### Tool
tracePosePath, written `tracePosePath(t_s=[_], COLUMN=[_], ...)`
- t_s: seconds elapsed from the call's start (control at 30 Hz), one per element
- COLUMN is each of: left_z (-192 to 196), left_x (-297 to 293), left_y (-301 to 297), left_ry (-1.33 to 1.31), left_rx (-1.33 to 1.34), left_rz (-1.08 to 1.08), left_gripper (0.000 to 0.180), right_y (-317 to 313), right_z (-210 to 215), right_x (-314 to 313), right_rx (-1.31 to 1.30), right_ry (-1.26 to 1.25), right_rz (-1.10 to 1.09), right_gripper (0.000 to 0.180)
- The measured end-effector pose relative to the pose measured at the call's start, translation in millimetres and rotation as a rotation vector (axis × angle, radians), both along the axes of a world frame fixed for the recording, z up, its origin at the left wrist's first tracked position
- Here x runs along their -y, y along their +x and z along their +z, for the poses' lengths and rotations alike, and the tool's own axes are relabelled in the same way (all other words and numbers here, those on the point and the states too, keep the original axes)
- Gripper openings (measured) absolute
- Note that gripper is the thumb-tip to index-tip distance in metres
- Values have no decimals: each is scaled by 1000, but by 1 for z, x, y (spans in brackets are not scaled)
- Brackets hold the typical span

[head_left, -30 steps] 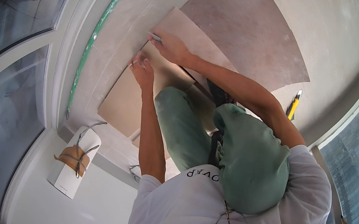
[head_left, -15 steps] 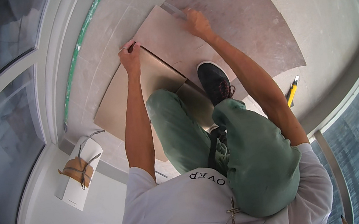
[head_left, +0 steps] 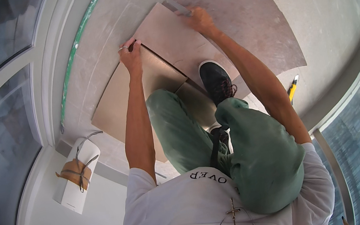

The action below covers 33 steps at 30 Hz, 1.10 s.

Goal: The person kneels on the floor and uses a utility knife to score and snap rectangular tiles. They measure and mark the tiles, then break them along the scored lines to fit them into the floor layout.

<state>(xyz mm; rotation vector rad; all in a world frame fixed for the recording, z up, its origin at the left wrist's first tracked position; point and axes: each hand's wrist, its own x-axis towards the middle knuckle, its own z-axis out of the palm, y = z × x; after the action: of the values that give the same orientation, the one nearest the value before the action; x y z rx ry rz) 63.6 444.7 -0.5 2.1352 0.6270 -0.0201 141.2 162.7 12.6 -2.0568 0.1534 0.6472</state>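
Left hand (head_left: 131,57) has its fingers bent and the thumb drawn in at the upper corner of a tan board (head_left: 115,96); whether they pinch the edge I cannot tell. Right hand (head_left: 202,21), up and to the right of it, is closed around a flat grey blade (head_left: 179,7), which points away to the upper left.

Between the two hands lies a pinkish board (head_left: 168,32). One corner meets the left hand's fingertips, and from there its near edge runs down to the right beside the tan board, with a narrow dark gap between them. Its far corner sits just left of the blade. Below and to the right of the right hand, a larger brown sheet (head_left: 245,19) spreads out to a curved outer edge.

Left of the left hand there is room, a band of pale floor (head_left: 106,39) reaching to a green strip (head_left: 74,51). Room is tighter below the right hand, where a dark shoe (head_left: 212,76) stands on the pinkish board. A green-trousered knee (head_left: 167,105) fills the space below the left hand. Well below the right hand, beyond its forearm, lies a yellow knife (head_left: 294,89).
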Motion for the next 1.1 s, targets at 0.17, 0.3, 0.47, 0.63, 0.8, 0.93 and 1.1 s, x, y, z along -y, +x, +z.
tracePosePath(t_s=[0.17, 0.3, 0.47, 0.63, 0.8, 0.93, 1.1], left_z=[4, 7, 47, 54, 49, 57, 55], left_x=[3, -3, 58, 125, 127, 132, 134], left_y=[2, 14, 26, 14, 16, 16, 14], left_ry=[-70, -7, 596, 551, 571, 610, 596], left_rx=[21, -95, 80, -216, -274, -345, -304], left_rz=[39, -43, -546, -786, -834, -886, -858], left_gripper=[37, 47, 73, 106, 122, 131, 125], right_y=[2, 1, -13, -12, 2, 2, 4], right_z=[3, -9, 6, 18, 11, 15, 13], right_x=[3, 7, 12, 4, -8, -11, -11], right_rx=[36, 288, 323, 260, 247, 287, 322], right_ry=[-7, -51, -139, -144, -239, -277, -264], right_rz=[61, 71, 148, 151, 206, 260, 311], right_gripper=[35, 48, 41, 30, 29, 28, 28])
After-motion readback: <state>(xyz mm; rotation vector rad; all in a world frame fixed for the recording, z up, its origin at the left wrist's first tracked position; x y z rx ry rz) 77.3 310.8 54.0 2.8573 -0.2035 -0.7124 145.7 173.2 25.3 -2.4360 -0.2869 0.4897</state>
